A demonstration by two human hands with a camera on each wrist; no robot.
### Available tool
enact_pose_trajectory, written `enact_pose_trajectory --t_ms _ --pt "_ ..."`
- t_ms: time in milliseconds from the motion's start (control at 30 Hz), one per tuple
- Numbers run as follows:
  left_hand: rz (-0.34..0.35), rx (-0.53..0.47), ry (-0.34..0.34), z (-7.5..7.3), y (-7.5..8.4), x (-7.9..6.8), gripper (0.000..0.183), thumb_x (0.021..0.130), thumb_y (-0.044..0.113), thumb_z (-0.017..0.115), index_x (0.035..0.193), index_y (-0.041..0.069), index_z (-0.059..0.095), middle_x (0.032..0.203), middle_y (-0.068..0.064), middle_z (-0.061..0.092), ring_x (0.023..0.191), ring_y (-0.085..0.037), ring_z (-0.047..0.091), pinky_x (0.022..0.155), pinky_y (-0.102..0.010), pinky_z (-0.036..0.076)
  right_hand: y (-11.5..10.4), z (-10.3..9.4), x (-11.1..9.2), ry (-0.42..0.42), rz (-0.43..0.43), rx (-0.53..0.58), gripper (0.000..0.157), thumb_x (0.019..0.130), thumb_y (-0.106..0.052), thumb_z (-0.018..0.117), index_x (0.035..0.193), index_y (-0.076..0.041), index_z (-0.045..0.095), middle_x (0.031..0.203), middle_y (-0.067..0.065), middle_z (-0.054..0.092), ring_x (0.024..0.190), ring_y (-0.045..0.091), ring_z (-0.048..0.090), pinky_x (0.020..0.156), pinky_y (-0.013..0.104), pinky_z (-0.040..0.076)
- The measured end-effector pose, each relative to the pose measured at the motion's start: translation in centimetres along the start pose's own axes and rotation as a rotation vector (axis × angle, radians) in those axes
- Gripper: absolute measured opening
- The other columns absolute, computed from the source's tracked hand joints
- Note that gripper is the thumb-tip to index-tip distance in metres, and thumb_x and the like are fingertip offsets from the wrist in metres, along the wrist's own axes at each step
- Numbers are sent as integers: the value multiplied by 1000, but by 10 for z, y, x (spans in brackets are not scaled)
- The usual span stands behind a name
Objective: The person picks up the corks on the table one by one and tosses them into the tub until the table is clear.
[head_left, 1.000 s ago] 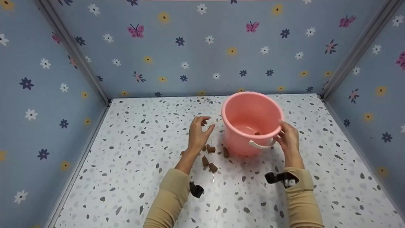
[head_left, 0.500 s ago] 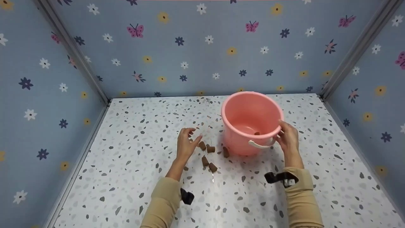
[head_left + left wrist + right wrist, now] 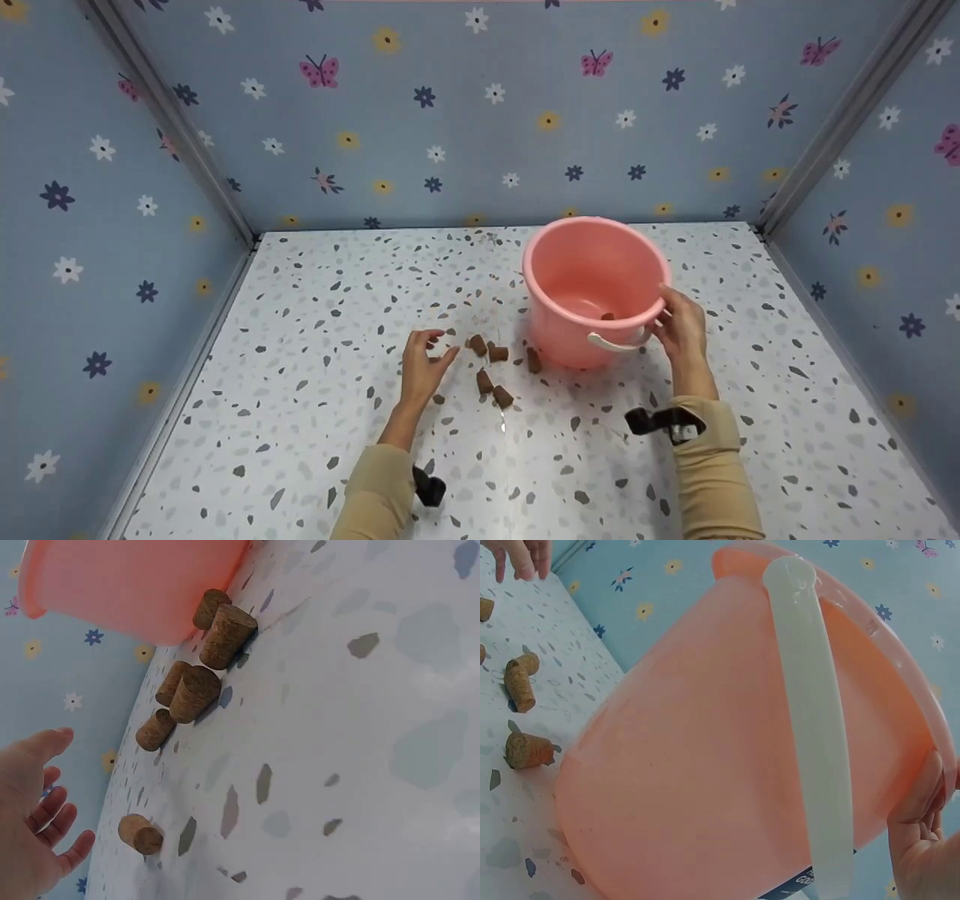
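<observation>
My right hand (image 3: pixel 681 322) grips the right rim of a pink bucket (image 3: pixel 570 341), which stands upright on the speckled tabletop. In the right wrist view, its fingers curl under the rim beside the white handle (image 3: pixel 806 712). A brown cork (image 3: pixel 608 316) lies inside the bucket. My left hand (image 3: pixel 424 366) hovers left of several loose corks (image 3: pixel 498 352), its thumb and fingers spread with nothing held. In the left wrist view, one lone cork (image 3: pixel 140 834) lies on the table near that hand, apart from the others; the head view hides most of it behind the fingers.
Blue flowered panels (image 3: pixel 480 112) enclose the table at the back and both sides. One cork (image 3: pixel 533 360) lies right by the bucket's base. Black camera mounts (image 3: pixel 429 486) are strapped at both wrists over tan sleeves.
My left hand has moved left and nearer to me, away from the bucket, uncovering a cork on the table. My right hand and the bucket stay in place.
</observation>
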State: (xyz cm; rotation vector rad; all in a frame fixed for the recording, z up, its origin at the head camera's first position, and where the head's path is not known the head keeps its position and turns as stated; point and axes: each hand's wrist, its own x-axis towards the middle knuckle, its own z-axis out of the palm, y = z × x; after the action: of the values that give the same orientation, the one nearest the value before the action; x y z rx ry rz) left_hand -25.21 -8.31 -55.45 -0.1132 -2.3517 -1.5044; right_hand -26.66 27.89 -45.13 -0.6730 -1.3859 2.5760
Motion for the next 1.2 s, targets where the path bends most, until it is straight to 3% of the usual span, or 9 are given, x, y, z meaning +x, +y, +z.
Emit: enact_pose_trajectory --t_ms 133,333,433,500,633,900,1067,1200 --pt "-36 7 14 -4 -9 -8 33 72 6 72 98 -7 57 92 -19 49 85 -36 49 74 -41 45 -1 1 -3 -6 0 -3 14 84 -9 58 91 2 53 68 5 56 59 15 54 48 25 43" --pt "-31 84 21 -7 -20 -17 36 70 6 74 100 -6 58 94 -17 47 86 -32 48 79 -41 40 -1 2 -4 -12 -4 27 10 80 -8 63 83 0 57 69 6 57 62 17 56 51 26 45" --pt "-39 95 10 -8 -25 -19 39 68 5 75 102 -6 58 96 -18 47 88 -32 48 81 -40 40 6 -6 10 -23 -17 26 15 77 -10 67 83 -1 57 71 7 57 65 18 56 53 27 46" --pt "-48 98 2 -9 -27 -21 41 68 4 75 103 -6 58 96 -18 47 89 -32 48 81 -40 40 16 -21 33 -68 -37 43 16 75 -10 69 83 -1 59 71 8 57 66 20 58 53 30 47" --pt "-71 116 -13 -10 -29 -23 44 67 4 76 105 -5 57 97 -17 47 90 -30 48 82 -40 40 24 -34 56 -54 -26 30 20 74 -12 70 87 -2 59 73 7 57 66 20 57 53 32 46" --pt "-102 141 -43 -12 -30 -24 44 65 2 76 105 -6 57 96 -16 47 90 -30 50 82 -39 40 23 -32 53 -45 -29 -13 22 75 -15 70 89 -2 59 75 8 59 67 21 59 52 32 47" --pt "-137 150 -60 -12 -30 -23 42 65 2 75 103 -5 58 96 -16 47 91 -29 50 83 -38 40 13 -14 29 20 4 -20 23 78 -15 68 93 -3 54 75 6 56 69 18 56 53 28 46" --pt "-150 152 -71 -12 -31 -23 40 68 1 73 104 -6 58 97 -15 46 91 -28 50 84 -37 40 23 -34 55 -68 -32 13 21 77 -13 68 91 -2 56 75 8 58 66 21 58 52 31 46"
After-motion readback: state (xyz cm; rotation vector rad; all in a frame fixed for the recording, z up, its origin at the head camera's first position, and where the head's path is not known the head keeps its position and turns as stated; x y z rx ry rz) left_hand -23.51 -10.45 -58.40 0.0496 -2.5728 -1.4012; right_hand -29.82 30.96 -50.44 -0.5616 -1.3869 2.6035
